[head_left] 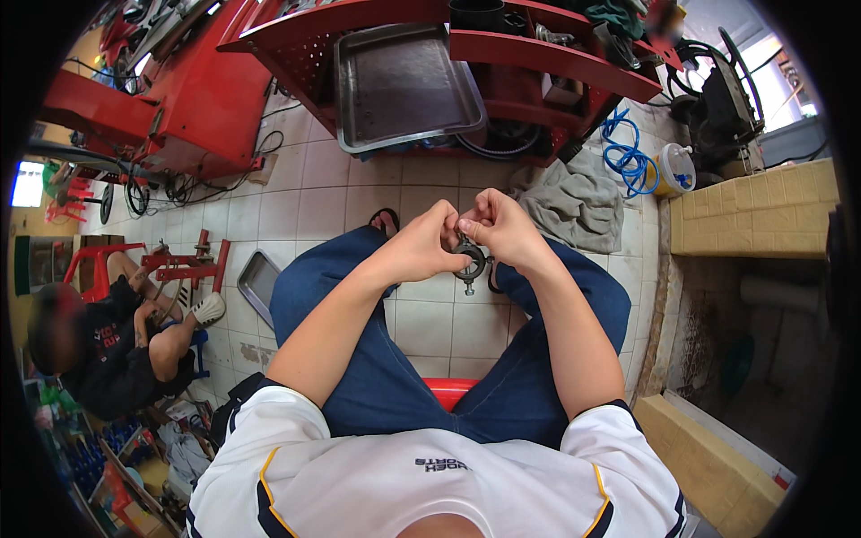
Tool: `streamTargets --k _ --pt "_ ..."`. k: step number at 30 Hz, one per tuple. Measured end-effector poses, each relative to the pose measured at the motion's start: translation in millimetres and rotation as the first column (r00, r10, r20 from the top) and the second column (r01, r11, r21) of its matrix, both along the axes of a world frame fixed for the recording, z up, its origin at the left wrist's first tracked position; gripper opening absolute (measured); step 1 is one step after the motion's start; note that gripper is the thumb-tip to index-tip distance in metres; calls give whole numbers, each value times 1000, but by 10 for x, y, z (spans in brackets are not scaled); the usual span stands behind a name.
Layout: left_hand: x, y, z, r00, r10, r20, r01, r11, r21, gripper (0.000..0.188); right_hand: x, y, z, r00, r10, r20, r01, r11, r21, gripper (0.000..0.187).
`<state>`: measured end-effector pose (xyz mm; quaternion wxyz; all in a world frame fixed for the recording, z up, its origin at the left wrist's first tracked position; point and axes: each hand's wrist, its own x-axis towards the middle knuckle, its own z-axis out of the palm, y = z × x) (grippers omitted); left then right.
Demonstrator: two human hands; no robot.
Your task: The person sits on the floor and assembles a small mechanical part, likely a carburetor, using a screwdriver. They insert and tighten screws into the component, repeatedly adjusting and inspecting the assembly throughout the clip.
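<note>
Between my knees I hold a dark ring-shaped metal clamp (469, 262) with a bolt (469, 288) sticking out of its near side. My left hand (432, 235) is closed on the clamp, its thumb lying against the left of the ring. At the far side of the ring, the fingers of my right hand (494, 221) are pinched together by a small metal part (462, 240). Whether the right fingertips grip that part or something smaller is hidden by the fingers.
Ahead stands a red tool cart (574, 61) with a metal tray (404, 90). A grey cloth (574, 204), blue hose (630, 157) and white bucket (675, 169) lie to the right. Another tray (259, 285) is on the floor at left, near a seated person (117, 336).
</note>
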<state>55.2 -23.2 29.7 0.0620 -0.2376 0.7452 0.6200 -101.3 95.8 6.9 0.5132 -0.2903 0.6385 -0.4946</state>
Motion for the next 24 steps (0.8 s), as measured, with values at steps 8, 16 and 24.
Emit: streamTargets --k 8,16,24 --pt "-4 -42 -3 999 5 -33 -5 1000 22 47 39 10 222 998 -49 42 50 998 -33 30" --pt "-6 -5 -50 1000 -13 6 13 999 34 47 -1 -4 110 1000 22 21 -23 999 49 35" --pt "-27 -46 -96 995 80 -57 -79 997 27 47 -14 49 42 998 -63 -30 61 996 -60 38"
